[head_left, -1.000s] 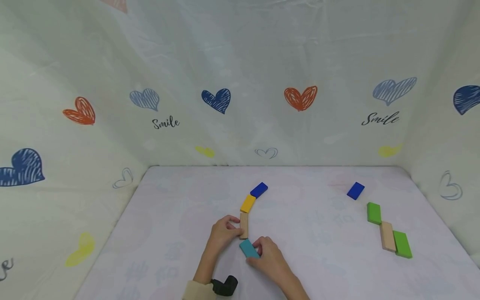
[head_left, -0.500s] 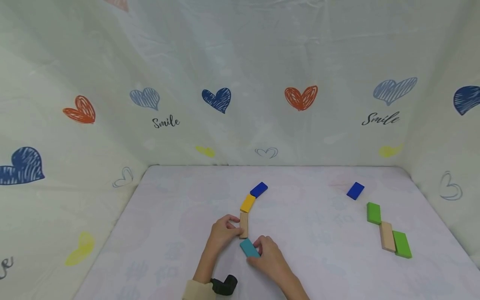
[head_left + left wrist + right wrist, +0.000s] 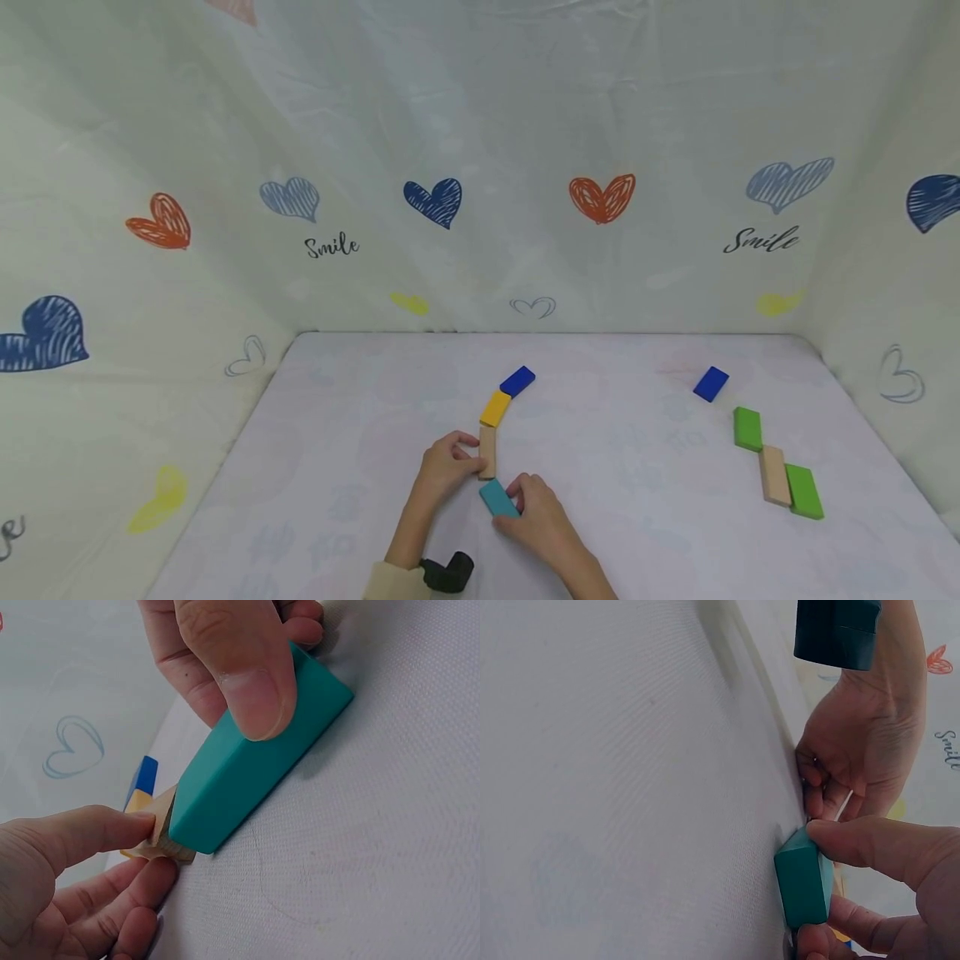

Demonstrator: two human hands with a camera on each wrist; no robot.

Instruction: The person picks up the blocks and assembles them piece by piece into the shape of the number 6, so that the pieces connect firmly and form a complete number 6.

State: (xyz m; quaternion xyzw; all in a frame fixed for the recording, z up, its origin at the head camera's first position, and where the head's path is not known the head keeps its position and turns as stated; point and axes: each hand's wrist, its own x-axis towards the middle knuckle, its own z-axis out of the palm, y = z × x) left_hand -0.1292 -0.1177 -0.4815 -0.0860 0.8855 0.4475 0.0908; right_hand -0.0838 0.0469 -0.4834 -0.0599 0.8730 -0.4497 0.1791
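Observation:
My left hand (image 3: 444, 468) holds a plain wooden block (image 3: 487, 452) lying on the white table, thumb and curled fingers at its left side. Just nearer, my right hand (image 3: 542, 518) pinches a teal block (image 3: 498, 497) between thumb and fingers. In the left wrist view the teal block (image 3: 247, 765) lies at an angle, its corner right at the end of the wooden block (image 3: 166, 832). Beyond the wooden block, a yellow block (image 3: 495, 408) and a blue block (image 3: 517, 381) carry on the curved row. The right wrist view shows the teal block's end face (image 3: 802, 885).
On the right of the table lie a second blue block (image 3: 711, 383), a green block (image 3: 747, 429), another wooden block (image 3: 775, 476) and another green block (image 3: 805, 491). A dark wrist device (image 3: 450, 573) sits on the left forearm. Printed cloth walls (image 3: 525, 125) enclose the back and sides.

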